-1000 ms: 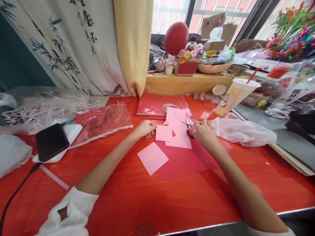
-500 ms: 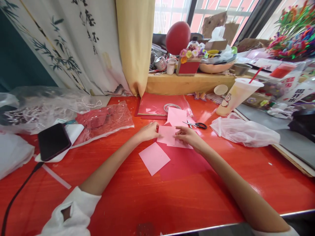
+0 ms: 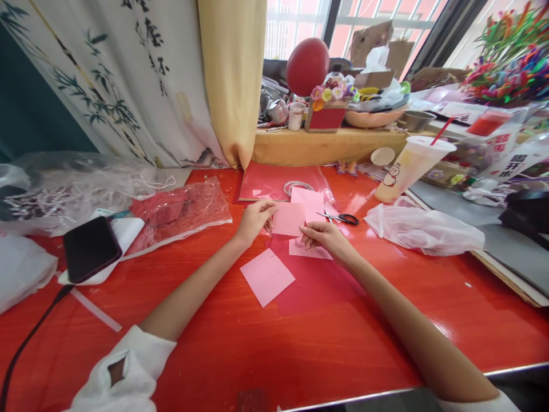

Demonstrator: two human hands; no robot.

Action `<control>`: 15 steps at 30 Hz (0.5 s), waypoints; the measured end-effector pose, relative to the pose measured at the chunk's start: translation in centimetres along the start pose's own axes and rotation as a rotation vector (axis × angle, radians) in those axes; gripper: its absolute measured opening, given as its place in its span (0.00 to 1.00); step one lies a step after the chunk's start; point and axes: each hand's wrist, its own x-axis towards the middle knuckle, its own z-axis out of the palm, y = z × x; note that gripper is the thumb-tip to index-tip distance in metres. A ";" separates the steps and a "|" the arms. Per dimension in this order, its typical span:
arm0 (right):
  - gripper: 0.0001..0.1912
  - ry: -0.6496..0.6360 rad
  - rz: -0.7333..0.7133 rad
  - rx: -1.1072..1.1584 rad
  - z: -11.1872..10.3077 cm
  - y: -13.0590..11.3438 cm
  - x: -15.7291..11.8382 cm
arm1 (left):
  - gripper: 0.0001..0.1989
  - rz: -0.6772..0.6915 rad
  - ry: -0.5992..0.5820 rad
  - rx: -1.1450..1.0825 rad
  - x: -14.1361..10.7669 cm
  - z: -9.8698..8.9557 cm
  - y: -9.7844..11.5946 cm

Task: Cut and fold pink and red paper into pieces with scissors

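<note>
Between my two hands a small pink paper square (image 3: pixel 289 220) is held up off the table. My left hand (image 3: pixel 255 222) pinches its left edge, and my right hand (image 3: pixel 325 239) grips its lower right corner. Another pink paper (image 3: pixel 306 248) lies beneath my right hand, partly hidden by the fingers. Nearer to me, a pink square sheet (image 3: pixel 267 277) lies turned like a diamond. It overlaps a darker red sheet (image 3: pixel 319 284). Behind the held square lie more pink sheets (image 3: pixel 307 201), with scissors (image 3: pixel 341 218) resting open on their right side.
A lidded drink cup (image 3: pixel 407 166) with a red straw stands at back right, beside a crumpled plastic bag (image 3: pixel 424 228). At left are a phone (image 3: pixel 92 249) with a cable and a clear bag with red contents (image 3: pixel 180 214). A red packet (image 3: pixel 270 182) lies at the back.
Both hands have lifted the pink square off the other paper and raised it slightly away from the table. More of the pink paper below now shows.
</note>
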 end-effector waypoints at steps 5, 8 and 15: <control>0.16 -0.020 -0.031 0.096 0.2 0.1 0.1 | 0.09 0.006 0.054 -0.100 0.1 -0.1 -0.3; 0.15 -0.020 -0.055 0.155 0.3 0.2 0.1 | 0.09 0.013 0.042 -0.128 0.1 0.0 -0.3; 0.14 0.022 -0.055 0.153 0.6 -0.2 0.0 | 0.16 0.016 -0.069 -0.115 -0.2 0.4 0.4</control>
